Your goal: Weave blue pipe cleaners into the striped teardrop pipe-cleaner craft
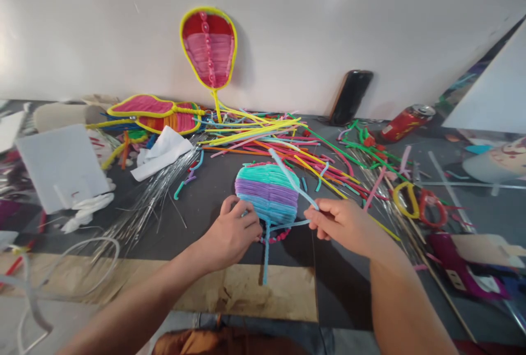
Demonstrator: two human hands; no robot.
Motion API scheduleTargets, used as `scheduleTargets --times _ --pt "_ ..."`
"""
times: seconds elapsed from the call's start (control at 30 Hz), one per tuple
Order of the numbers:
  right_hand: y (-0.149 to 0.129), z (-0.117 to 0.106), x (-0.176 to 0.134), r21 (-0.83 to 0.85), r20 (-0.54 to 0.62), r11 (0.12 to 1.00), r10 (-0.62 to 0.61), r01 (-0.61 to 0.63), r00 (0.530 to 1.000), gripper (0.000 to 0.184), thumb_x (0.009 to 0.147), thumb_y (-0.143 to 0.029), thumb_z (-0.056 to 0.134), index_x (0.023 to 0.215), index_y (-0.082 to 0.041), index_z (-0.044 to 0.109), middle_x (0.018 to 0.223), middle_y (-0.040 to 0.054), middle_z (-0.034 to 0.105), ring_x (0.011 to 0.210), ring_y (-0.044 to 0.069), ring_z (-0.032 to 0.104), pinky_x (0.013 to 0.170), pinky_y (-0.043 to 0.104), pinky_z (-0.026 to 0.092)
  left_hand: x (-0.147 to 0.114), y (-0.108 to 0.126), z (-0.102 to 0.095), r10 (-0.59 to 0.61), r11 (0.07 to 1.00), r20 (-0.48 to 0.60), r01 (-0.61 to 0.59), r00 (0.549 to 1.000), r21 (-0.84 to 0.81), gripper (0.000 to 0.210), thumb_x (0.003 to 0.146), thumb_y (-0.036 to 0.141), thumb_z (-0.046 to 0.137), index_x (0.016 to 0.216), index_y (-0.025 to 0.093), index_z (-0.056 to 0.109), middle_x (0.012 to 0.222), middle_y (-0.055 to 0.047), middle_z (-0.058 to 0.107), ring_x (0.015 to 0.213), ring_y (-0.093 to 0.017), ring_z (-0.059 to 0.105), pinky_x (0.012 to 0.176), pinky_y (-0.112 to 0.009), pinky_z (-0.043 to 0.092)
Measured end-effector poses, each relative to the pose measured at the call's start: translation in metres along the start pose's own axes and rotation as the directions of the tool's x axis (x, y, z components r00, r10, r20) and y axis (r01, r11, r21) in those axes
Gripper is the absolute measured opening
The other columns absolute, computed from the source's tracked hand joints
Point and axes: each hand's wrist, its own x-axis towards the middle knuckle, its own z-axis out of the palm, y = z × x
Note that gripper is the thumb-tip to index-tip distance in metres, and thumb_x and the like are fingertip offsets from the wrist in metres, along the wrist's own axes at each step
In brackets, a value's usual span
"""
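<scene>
Fan (269,182) on the bench (205,179): my left fingers (251,221) grip its lower left edge, my right fingers (322,222) pinch a blue strand (292,182), which I judge best kept evenly taut.

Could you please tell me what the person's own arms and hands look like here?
Both the left hand and the right hand are ungloved. The left forearm and right forearm are bare, with no sleeve in view, and neither wrist shows a watch or bracelet.
</scene>
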Motion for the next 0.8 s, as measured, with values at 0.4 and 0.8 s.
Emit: scheduleTargets --times 0.4,0.8 --pt "-0.003 0.014 0.011 -0.050 0.324 0.995 0.094 -0.082 0.941 0.013 0.082 -0.028 0.054 0.075 -0.019 0.060 0.056 -0.0014 0.066 0.053 0.012 0.064 0.051 0.019 0.044 -0.002 -0.006 0.005 -0.148 0.987 -0.138 0.137 0.979 -0.087 0.015 0.089 0.019 0.050 0.085 0.020 0.064 0.087 -0.004 0.064 0.091 -0.020 0.050 0.084 -0.038 0.035" --pt "-0.001 0.025 0.017 0.011 0.273 0.999 0.034 -0.039 0.961 0.013 0.083 -0.030 0.052 0.080 -0.020 0.060 0.064 -0.0010 0.066 0.061 0.014 0.065 0.058 0.022 0.045 0.002 -0.003 0.018 -0.219 0.975 -0.051 0.221 0.974 0.025 0.020 0.086 0.008 0.042 0.081 0.015 0.061 0.096 -0.009 0.058 0.088 -0.022 0.049 0.080 -0.037 0.044"
